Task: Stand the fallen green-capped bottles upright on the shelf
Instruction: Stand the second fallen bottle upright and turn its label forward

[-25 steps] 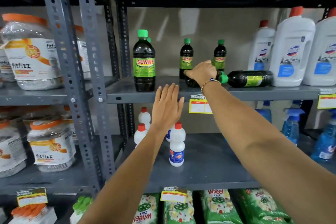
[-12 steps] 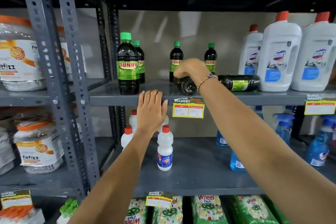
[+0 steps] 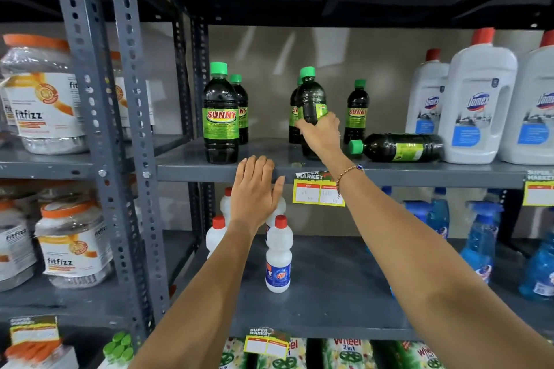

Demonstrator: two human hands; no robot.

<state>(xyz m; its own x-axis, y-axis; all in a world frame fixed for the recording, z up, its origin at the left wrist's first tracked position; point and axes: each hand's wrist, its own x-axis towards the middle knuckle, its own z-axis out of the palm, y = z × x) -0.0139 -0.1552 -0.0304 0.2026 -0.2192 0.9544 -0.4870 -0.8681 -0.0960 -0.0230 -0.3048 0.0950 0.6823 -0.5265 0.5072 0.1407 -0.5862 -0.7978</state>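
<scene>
1. Jars of clear plastic with orange lids (image 3: 45, 93) stood at far left, their labels reading "fitfizz".
2. The left hand (image 3: 254, 192) lay flat with its fingers straight and close together, palm against the front lip of the grey metal shelf (image 3: 419, 172), gripping nothing.
3. Just above that hand, a dark green-capped plastic bottle with a green "SUNNY" label (image 3: 221, 117) stood upright, a second one close behind it.
4. The right hand (image 3: 322, 135) was wrapped around the lower body of another dark green-capped bottle (image 3: 310, 99), which was nearly vertical, leaning slightly left, its base at or just above the shelf; contact could not be made out.
5. A yellow and red price tag (image 3: 317, 190) on the shelf lip carried "SUPER MARKET"; the handwritten prices were unreadable.
6. One fallen dark bottle (image 3: 398, 147) lay on its side, green cap pointing left, its base touching or just beside the white "Domex" jugs with red caps (image 3: 476, 105).
7. Judged by look, these full bottles were moderately heavy, stiff and smooth, liable to roll; a wrap around the mid-body seemed the surest hold.
</scene>
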